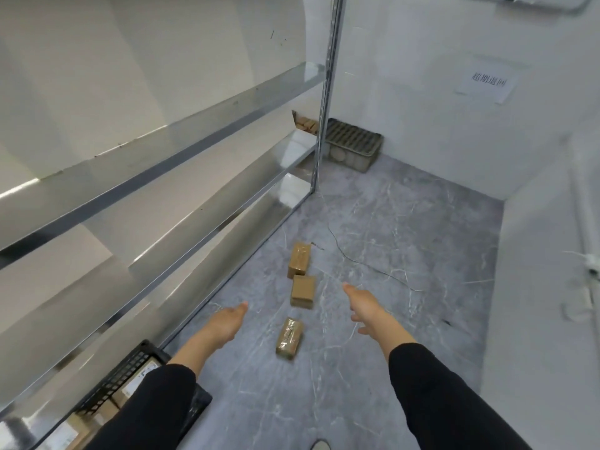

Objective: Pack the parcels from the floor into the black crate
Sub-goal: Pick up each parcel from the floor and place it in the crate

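Three brown cardboard parcels lie in a row on the grey marble floor: a far parcel (299,263), a middle parcel (303,291) and a near, tape-wrapped parcel (290,338). My left hand (228,321) reaches forward to the left of the near parcel, fingers straight, holding nothing. To the right of the middle parcel, my right hand (363,306) stretches out with fingers spread, also holding nothing. The black crate (130,375) stands at the lower left under my left sleeve, with several labelled boxes inside.
Metal shelving (181,177) runs along the left side. A grey plastic crate (352,147) stands in the far corner by the shelf post. A thin cable (357,261) trails across the floor beyond the parcels. White walls close in on the right.
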